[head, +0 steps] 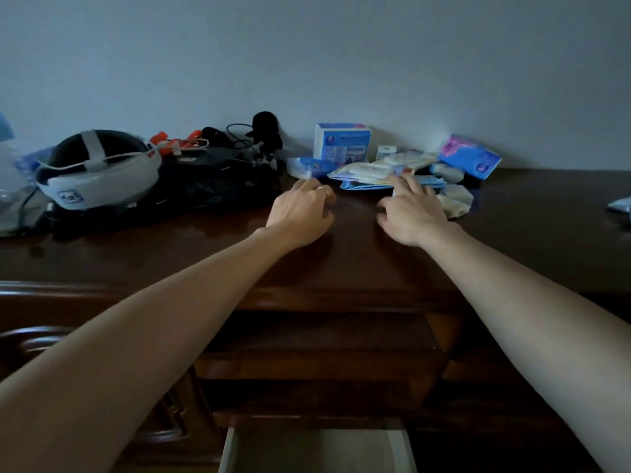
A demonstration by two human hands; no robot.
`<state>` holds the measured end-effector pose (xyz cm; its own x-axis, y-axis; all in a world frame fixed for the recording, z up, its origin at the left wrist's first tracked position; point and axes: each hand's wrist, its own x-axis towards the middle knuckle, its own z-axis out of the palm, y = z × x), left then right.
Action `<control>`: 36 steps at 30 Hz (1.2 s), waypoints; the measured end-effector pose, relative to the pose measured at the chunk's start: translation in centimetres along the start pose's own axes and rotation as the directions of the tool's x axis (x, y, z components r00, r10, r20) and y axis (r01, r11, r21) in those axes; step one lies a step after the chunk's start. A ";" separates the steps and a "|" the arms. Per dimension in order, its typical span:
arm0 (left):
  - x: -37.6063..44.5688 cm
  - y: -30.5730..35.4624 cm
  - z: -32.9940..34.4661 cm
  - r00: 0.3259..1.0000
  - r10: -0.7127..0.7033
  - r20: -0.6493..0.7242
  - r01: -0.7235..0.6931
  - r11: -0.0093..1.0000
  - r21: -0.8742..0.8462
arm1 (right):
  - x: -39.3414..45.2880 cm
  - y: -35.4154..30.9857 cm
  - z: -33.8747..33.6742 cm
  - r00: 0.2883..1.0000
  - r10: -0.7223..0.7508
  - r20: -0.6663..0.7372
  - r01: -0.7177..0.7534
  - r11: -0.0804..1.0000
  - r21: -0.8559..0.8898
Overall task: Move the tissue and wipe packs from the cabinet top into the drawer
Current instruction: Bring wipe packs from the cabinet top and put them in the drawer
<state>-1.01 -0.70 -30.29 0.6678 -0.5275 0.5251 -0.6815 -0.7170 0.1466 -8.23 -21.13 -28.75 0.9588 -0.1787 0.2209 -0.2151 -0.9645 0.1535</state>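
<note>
Here, a dark wooden cabinet top [170,254] fills the view, its pale-lined drawer [317,448] pulled open below the near edge, ready to receive packs. Against the wall behind the hands sits the heap of tissue and wipe packs [392,165], flat packs lying mostly crosswise. The right hand [415,211], fingers spread, rests on the heap. The left hand [302,208], loosely curled and holding nothing, hovers near a small pack [302,165].

Both my arms reach forward; my left hand [300,209] hangs loosely curled, my right hand [415,213] spreads flat, fingers straight.
</note>
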 end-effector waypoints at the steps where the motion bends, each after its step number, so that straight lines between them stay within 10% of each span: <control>1: 1.4 -0.1 1.1 1.000 0.002 0.013 -0.002 1.000 -0.002 | 1.4 0.1 0.5 1.000 0.014 0.005 -0.014 1.000 -0.024; 14: 11.6 0.9 9.8 0.928 0.133 0.348 -0.161 0.986 0.053 | 7.5 0.9 4.8 0.991 0.136 0.005 -0.136 0.991 -0.002; 20: 7.8 1.1 6.6 0.978 0.201 0.053 -0.206 0.971 0.117 | 3.8 0.3 3.1 0.970 0.035 -0.241 -0.029 0.999 0.027; 26: 0.1 0.3 -0.5 0.827 0.450 -0.338 -0.429 0.893 0.138 | -3.9 2.0 0.3 0.667 -0.121 -0.735 0.315 0.940 0.131; 32: -4.5 1.6 -5.7 0.911 -0.044 -0.409 -0.019 0.989 -0.150 | -6.3 1.9 -0.2 0.729 0.243 -0.640 0.103 0.885 0.453; 36: -5.5 0.1 -6.5 0.921 -0.187 -0.343 0.178 0.982 -0.059 | -4.1 4.5 0.2 0.886 0.329 -0.326 -0.189 0.900 0.393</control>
<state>-6.65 5.09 -27.71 0.6400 -0.1950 0.7432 -0.5683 -0.7711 0.2871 -13.13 -24.81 -29.12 0.7183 -0.4123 0.5604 -0.3021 -0.9104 -0.2827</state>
